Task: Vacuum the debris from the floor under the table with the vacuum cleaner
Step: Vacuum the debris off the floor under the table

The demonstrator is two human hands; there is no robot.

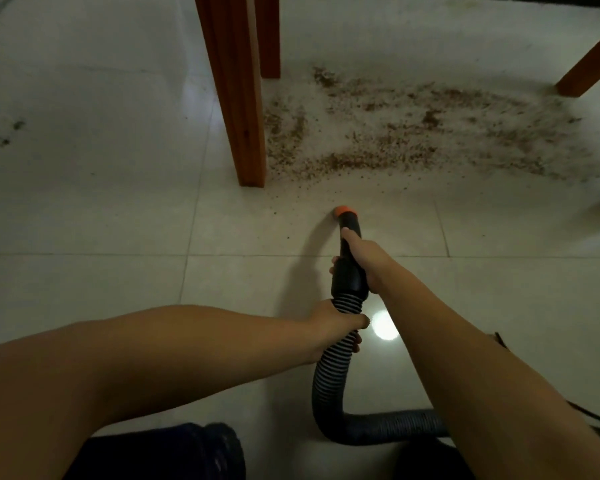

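Right hand (361, 258) wrapped around the black vacuum nozzle (349, 251), orange tip (344, 211) low over pale floor tiles (118, 216), just short of the debris. Left hand (333, 323) gripping the ribbed hose (329, 372) just behind the nozzle. Brown debris (413, 133) scattered across tiles between wooden table legs (236, 91), beyond the tip.

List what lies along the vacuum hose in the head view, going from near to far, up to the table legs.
Ribbed hose → left hand gripping it → right hand on the black wand → orange nozzle tip → debris → far table leg.
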